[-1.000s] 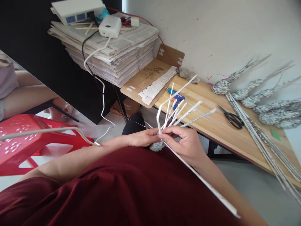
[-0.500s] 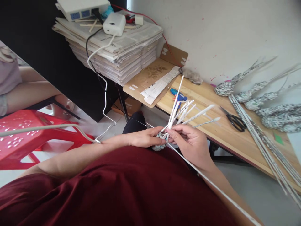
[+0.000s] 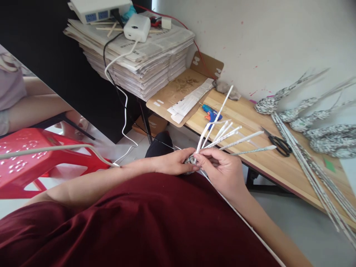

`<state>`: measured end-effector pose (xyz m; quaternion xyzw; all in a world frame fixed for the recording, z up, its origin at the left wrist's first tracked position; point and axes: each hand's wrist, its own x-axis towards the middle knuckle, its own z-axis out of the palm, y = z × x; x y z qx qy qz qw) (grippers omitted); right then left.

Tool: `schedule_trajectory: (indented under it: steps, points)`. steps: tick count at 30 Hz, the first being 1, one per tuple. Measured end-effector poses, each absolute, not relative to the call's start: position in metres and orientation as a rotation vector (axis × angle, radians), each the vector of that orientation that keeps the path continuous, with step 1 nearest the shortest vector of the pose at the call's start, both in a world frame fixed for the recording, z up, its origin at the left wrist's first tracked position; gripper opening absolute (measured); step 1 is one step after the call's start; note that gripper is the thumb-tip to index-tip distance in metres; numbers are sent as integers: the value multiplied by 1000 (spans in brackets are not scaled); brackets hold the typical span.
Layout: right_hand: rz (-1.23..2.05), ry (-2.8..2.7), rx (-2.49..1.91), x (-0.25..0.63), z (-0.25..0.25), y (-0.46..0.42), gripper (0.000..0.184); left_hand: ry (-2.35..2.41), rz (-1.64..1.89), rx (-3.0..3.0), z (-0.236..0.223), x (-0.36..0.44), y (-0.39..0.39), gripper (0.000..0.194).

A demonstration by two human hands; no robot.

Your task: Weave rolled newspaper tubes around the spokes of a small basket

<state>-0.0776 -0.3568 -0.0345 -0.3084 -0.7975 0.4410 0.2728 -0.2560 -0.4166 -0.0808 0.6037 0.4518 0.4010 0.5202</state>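
Note:
In front of my dark red shirt, my left hand [image 3: 178, 161] is closed around a small woven newspaper piece [image 3: 189, 160], mostly hidden by the fingers. Several rolled paper strips [image 3: 222, 134] fan out of it, up and to the right. My right hand [image 3: 219, 163] pinches a white paper strip [image 3: 200, 145] at its base, right beside the left fingertips. One long paper strip [image 3: 244, 218] runs from under the right hand down along the right forearm.
On the wooden table [image 3: 250, 111] lie a blue glue gun [image 3: 211, 113], black scissors [image 3: 279, 144], long paper rolls [image 3: 303, 167] and several woven newspaper pieces [image 3: 267, 104]. A newspaper stack [image 3: 133, 63] bears a power strip [image 3: 100, 11]. A red stool [image 3: 33, 155] stands left, near another person's legs [image 3: 36, 104].
The fanned strips have tilted further right and spread lower. My right hand has shifted slightly left against the woven piece, and the long trailing strip has swung left and down.

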Motion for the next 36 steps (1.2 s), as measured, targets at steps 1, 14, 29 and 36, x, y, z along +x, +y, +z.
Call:
schedule_trajectory:
  steps: [1,14,29,36]
  points:
    - [1155,-2166,-833,-79,-34,-357,9,1066,976,1459,-81,-255,-416,30]
    - [1773,-1603,-620,-74,-44,-346,16,878,1046,1062,-87,-256,-420,41]
    - [1112,-2127,-667,-59,-59,-355,26,656,1262,528,-95,-244,-419,44]
    - [978,-2125,-591,-60,-67,-352,20,687,1256,559,-91,-240,-418,42]
